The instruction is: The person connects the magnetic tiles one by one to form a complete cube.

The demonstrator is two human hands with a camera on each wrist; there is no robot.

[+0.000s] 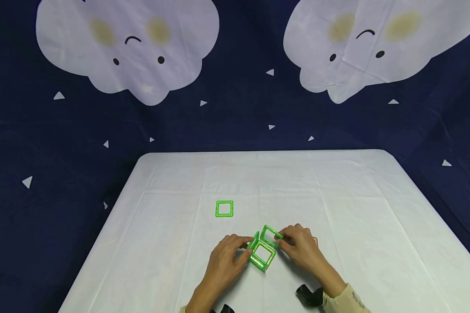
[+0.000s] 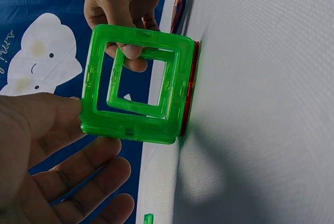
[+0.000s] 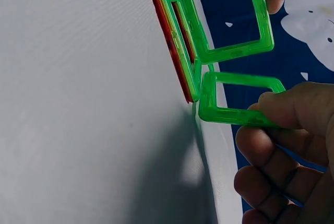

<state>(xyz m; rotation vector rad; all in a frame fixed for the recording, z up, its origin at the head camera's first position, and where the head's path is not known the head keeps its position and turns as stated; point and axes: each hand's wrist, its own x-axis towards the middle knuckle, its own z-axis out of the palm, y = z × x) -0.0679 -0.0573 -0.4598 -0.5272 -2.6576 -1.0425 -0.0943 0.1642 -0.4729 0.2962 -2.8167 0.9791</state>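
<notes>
Green square-frame magnetic tiles form a small structure on the table, with upright tiles (image 3: 265, 23) along two sides of a base that has a red layer (image 3: 171, 45) underneath. My left hand (image 1: 224, 261) pinches the upright tile (image 2: 91, 83) at the structure's left side between thumb and index finger, the other fingers loose. With thumb and fingers my right hand (image 1: 302, 248) pinches another green square tile (image 3: 229, 115) by its edge. This tile is tilted near the base's far right edge; whether they touch I cannot tell.
One more green square tile (image 1: 217, 209) lies flat farther back on the white table (image 1: 160, 217). An orange-red piece (image 1: 316, 241) shows partly behind my right hand. A dark blue cloth with clouds (image 1: 235, 87) hangs beyond the table.
</notes>
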